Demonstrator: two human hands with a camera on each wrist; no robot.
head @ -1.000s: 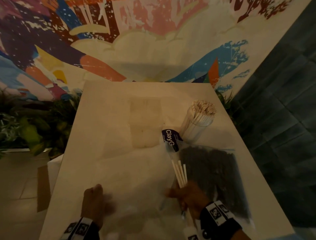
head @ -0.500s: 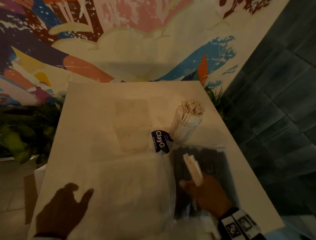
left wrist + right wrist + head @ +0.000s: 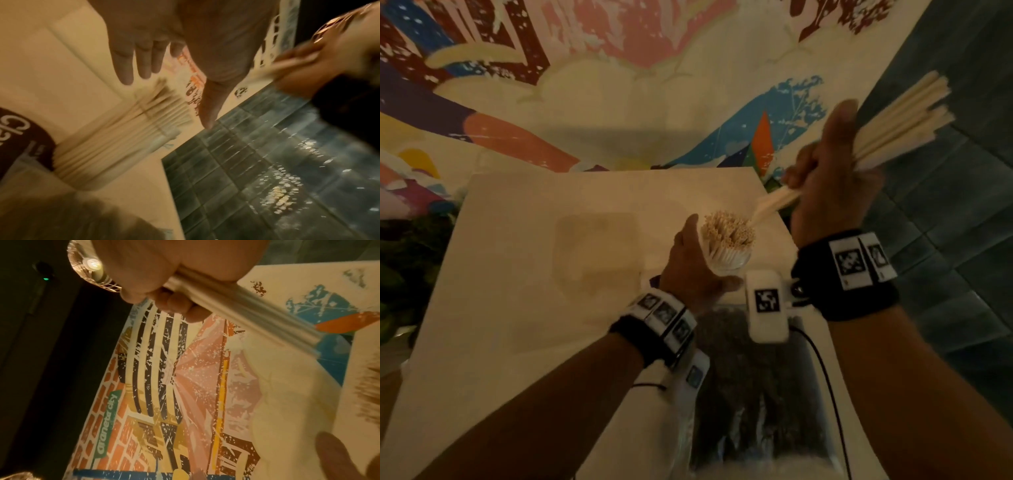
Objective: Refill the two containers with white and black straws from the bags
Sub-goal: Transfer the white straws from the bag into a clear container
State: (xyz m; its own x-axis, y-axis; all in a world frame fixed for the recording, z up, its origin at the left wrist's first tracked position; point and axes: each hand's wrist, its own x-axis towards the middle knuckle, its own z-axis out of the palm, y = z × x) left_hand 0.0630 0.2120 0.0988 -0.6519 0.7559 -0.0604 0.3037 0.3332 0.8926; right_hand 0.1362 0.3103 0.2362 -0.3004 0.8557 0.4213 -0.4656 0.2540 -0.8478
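Note:
A clear round container (image 3: 727, 253) packed with white straws stands on the white table (image 3: 517, 308). My left hand (image 3: 688, 270) is against its left side; the left wrist view shows the fingers (image 3: 127, 65) straight and spread above the straw tops (image 3: 162, 105). My right hand (image 3: 832, 178) is raised to the container's upper right and grips a bundle of white straws (image 3: 904, 120), (image 3: 246, 308). Their lower ends (image 3: 767, 209) slant down to just beside the container's top. A clear bag of black straws (image 3: 750, 377) lies near the front edge, under my wrists.
A faint clear rectangular shape (image 3: 592, 253) sits mid-table, left of the container. A dark printed bag label (image 3: 20, 129) lies by the container's base. A painted mural wall (image 3: 619, 85) rises behind the table, dark tiles (image 3: 945, 274) cover the right, and plants (image 3: 400, 267) stand left.
My right hand has lifted the white straws from low over the bags up to the container's right. My left hand has left the table's front left and come to the container.

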